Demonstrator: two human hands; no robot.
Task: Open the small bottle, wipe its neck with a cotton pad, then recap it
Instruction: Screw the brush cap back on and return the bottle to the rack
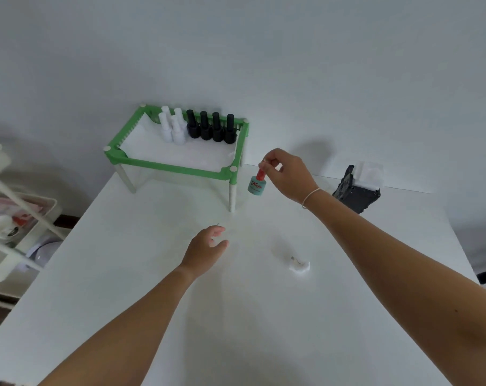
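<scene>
A small teal bottle with a red cap stands on the white table, just right of the green rack's front right leg. My right hand pinches the top of the red cap with its fingertips. My left hand hovers low over the table, nearer to me and to the left, fingers loosely curled and apart, holding nothing. A crumpled white cotton pad with a dark smudge lies on the table between my two forearms.
A green rack on white legs holds several white bottles and black bottles at the back. A black holder with white pads stands at the right. A white trolley is off the table's left edge.
</scene>
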